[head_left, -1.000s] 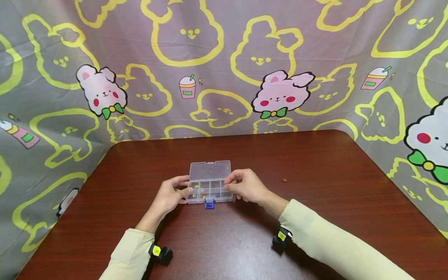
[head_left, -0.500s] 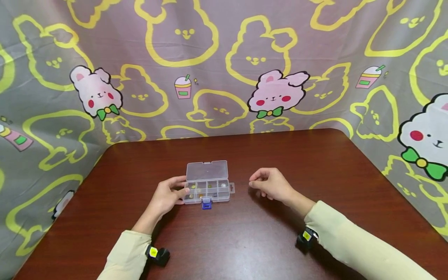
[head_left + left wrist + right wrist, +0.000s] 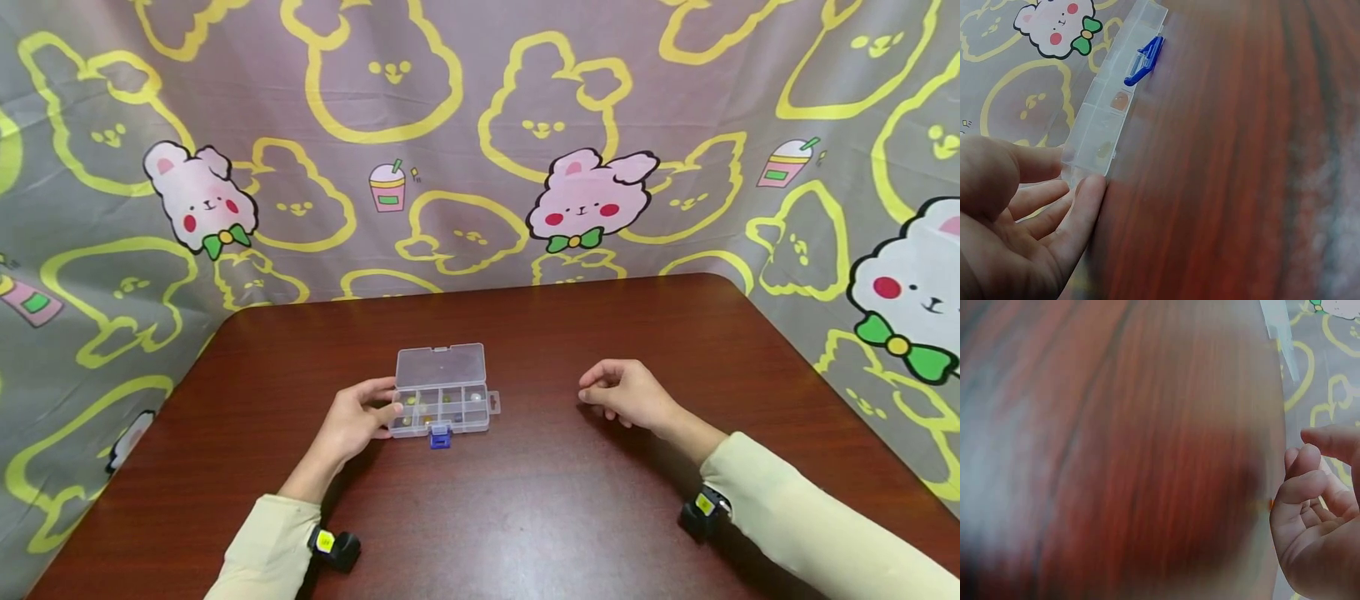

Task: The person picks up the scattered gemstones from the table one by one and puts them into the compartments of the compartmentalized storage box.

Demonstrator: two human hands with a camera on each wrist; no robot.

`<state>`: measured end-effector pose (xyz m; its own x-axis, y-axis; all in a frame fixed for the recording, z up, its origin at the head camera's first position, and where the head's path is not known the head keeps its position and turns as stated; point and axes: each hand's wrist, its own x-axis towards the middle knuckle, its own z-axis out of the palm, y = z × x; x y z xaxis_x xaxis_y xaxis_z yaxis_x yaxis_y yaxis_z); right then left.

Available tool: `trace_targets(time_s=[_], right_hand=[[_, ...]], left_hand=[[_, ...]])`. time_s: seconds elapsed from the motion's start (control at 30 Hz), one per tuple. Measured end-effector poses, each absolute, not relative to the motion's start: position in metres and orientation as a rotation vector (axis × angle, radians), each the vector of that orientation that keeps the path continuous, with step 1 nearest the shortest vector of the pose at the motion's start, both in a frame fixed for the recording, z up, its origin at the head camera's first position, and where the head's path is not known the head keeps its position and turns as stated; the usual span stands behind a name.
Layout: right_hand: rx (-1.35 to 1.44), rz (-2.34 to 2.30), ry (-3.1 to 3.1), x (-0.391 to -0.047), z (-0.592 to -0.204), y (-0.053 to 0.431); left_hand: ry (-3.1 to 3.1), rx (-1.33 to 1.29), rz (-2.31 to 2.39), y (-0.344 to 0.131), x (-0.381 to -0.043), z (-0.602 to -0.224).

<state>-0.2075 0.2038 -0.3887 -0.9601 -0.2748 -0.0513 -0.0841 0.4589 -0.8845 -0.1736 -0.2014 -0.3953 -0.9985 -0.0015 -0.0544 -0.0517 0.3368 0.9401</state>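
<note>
A clear plastic compartment box [image 3: 441, 367] stands on the table with its lid raised at the back. Small beads in yellow, green, orange and white lie in its compartments, among them a white bead [image 3: 476, 398] at the right end. My left hand [image 3: 348, 425] grips the left end, thumb at the front. The blue latch [image 3: 1144, 65] hangs at the front edge. Well to the right of the box, my right hand [image 3: 637, 396] hovers low over the table, fingers loosely bent, nothing between them. A tiny orange bead [image 3: 1271, 504] shows beside its fingers in the right wrist view.
The dark red wooden table [image 3: 495, 517] spreads around the box on all sides. A grey curtain [image 3: 465, 108] with cartoon rabbits hangs behind and beside it. Each wrist wears a small black camera, such as the right one [image 3: 701, 515].
The right hand has left the right end of the box and moved right, over where a small orange bead lay. The left hand keeps its grip on the box.
</note>
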Motion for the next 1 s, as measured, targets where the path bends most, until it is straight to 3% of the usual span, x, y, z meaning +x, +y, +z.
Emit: trace_targets(time_s=[1.0], right_hand=[[-0.286,-1.320,2.682,-0.225,-0.388,0.230]], left_hand=[[2.544,-0.049,1.768,-0.201,-0.173,-0.395]])
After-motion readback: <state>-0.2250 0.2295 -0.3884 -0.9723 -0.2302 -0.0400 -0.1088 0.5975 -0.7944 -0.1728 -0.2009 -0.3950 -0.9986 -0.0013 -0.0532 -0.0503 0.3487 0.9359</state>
